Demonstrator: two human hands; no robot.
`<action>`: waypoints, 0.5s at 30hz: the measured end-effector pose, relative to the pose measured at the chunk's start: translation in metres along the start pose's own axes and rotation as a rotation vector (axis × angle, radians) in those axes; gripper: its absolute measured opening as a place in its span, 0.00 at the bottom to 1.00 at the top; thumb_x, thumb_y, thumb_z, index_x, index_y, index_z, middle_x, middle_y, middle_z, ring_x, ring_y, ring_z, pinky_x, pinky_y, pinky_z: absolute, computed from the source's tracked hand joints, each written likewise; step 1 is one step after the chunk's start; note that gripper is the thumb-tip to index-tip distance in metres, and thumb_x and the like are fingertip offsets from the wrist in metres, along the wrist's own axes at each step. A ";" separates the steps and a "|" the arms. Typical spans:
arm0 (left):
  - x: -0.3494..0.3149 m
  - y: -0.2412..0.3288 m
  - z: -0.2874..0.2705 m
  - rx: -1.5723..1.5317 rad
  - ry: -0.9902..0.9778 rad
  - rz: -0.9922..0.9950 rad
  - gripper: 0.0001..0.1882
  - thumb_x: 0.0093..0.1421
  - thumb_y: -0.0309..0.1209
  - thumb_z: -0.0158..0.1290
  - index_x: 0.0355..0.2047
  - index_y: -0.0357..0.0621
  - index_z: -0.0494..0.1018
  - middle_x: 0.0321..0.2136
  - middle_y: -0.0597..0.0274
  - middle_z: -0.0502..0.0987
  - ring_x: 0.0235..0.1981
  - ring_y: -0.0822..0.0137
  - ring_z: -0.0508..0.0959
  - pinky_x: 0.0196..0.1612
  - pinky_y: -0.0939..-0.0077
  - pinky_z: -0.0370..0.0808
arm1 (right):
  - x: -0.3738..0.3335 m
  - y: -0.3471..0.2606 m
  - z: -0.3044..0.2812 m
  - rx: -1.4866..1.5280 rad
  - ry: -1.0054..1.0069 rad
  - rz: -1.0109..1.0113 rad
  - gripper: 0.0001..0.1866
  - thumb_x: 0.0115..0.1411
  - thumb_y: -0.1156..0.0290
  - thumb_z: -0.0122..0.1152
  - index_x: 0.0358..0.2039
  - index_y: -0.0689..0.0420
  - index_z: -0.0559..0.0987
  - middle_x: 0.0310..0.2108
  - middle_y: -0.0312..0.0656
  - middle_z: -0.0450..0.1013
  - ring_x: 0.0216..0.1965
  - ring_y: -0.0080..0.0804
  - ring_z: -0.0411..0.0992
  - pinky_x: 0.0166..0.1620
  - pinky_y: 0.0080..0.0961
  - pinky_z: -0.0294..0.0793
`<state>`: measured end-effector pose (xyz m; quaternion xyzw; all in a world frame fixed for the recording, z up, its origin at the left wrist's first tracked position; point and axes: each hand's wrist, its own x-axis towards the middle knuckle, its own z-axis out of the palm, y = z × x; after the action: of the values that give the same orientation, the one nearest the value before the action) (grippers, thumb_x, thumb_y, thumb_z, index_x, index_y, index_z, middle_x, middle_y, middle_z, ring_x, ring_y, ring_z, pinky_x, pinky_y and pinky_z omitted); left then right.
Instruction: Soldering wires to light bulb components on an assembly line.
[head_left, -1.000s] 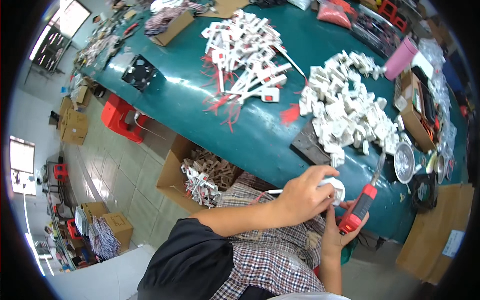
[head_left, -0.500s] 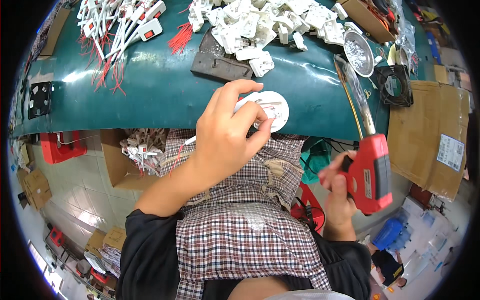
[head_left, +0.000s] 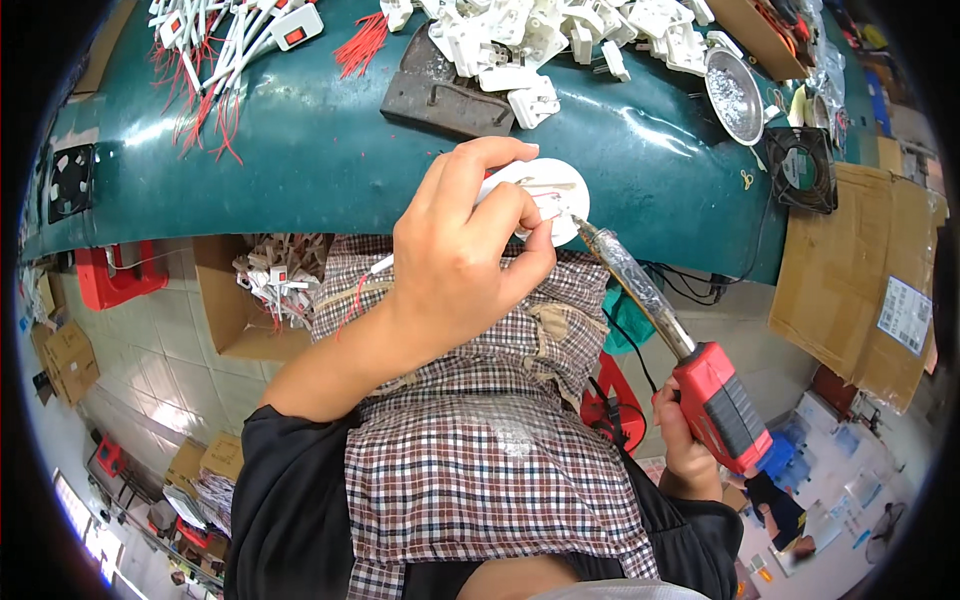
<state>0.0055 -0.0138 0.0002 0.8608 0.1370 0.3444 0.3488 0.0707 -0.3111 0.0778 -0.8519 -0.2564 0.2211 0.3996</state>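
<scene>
My left hand is closed on a round white plastic housing at the table's front edge, thumb and forefinger pinched over its inside. Thin red wire and small metal parts show inside the housing. A white cable end with red wires sticks out left of my left wrist. Wrapped round the handle of a red and black soldering gun, my right hand is low on the right. The gun's tip points up and left, at the housing's right rim; whether it touches cannot be told.
Behind the housing stands a dark metal block, near a heap of white plastic parts. White cables with switches lie at the far left. A metal bowl, black fan and cardboard sheet are at right.
The soldering gun has swung down and left, from upright over the table to the housing. My right hand has moved lower with it. My left hand has kept its hold on the housing.
</scene>
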 end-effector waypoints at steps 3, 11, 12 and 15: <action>0.000 0.000 -0.002 -0.017 -0.021 -0.024 0.11 0.43 0.22 0.64 0.22 0.43 0.71 0.45 0.55 0.77 0.39 0.55 0.79 0.36 0.67 0.77 | 0.005 -0.002 0.002 0.009 -0.052 0.004 0.16 0.48 0.74 0.69 0.38 0.63 0.79 0.31 0.46 0.76 0.28 0.42 0.76 0.34 0.31 0.76; -0.001 -0.002 -0.004 -0.058 -0.036 -0.026 0.09 0.44 0.23 0.64 0.23 0.43 0.73 0.46 0.53 0.76 0.40 0.55 0.80 0.38 0.68 0.78 | 0.014 -0.002 0.006 -0.080 -0.064 -0.126 0.15 0.43 0.81 0.68 0.35 0.63 0.79 0.27 0.44 0.73 0.25 0.40 0.73 0.30 0.29 0.73; -0.001 -0.003 -0.004 -0.058 -0.044 -0.021 0.09 0.45 0.23 0.65 0.24 0.43 0.75 0.47 0.53 0.76 0.40 0.56 0.80 0.39 0.69 0.78 | 0.014 -0.003 0.007 -0.082 -0.066 -0.125 0.15 0.43 0.81 0.68 0.35 0.63 0.79 0.27 0.44 0.73 0.25 0.40 0.73 0.30 0.29 0.73; 0.000 -0.002 -0.006 -0.079 -0.060 -0.037 0.09 0.45 0.23 0.65 0.24 0.43 0.75 0.47 0.52 0.76 0.40 0.55 0.80 0.40 0.68 0.78 | 0.017 -0.005 0.009 -0.061 -0.049 -0.129 0.16 0.43 0.83 0.68 0.35 0.63 0.78 0.27 0.44 0.73 0.24 0.39 0.73 0.29 0.28 0.72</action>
<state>0.0010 -0.0096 0.0018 0.8537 0.1285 0.3170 0.3926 0.0776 -0.2929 0.0737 -0.8398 -0.3271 0.2079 0.3802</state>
